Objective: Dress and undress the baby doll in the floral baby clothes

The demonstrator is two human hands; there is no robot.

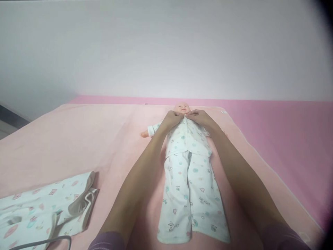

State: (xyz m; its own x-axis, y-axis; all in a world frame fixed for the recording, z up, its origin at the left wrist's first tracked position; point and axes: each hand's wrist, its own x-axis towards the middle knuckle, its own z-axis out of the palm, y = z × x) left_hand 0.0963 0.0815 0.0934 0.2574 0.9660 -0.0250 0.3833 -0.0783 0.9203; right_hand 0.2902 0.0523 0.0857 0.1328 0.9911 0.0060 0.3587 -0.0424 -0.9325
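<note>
A baby doll (182, 107) lies on its back with its head at the far end. It wears a white printed pajama top (187, 140) and matching pajama pants (177, 194). My left hand (172, 119) is closed in a pinch at the top's collar, just below the doll's chin. Opposite it, my right hand (201, 117) pinches the collar's other side. The fingertips of both hands nearly meet at the front opening. One doll hand (144, 134) sticks out of its sleeve on the left; the other arm is mostly hidden behind my right forearm.
A peach-pink blanket (78, 139) lies under the doll, over a brighter pink surface (281, 146). Folded printed cloth (39, 205) rests at the lower left, with a grey cord (52, 239) across its near end. A pale wall (166, 48) rises behind.
</note>
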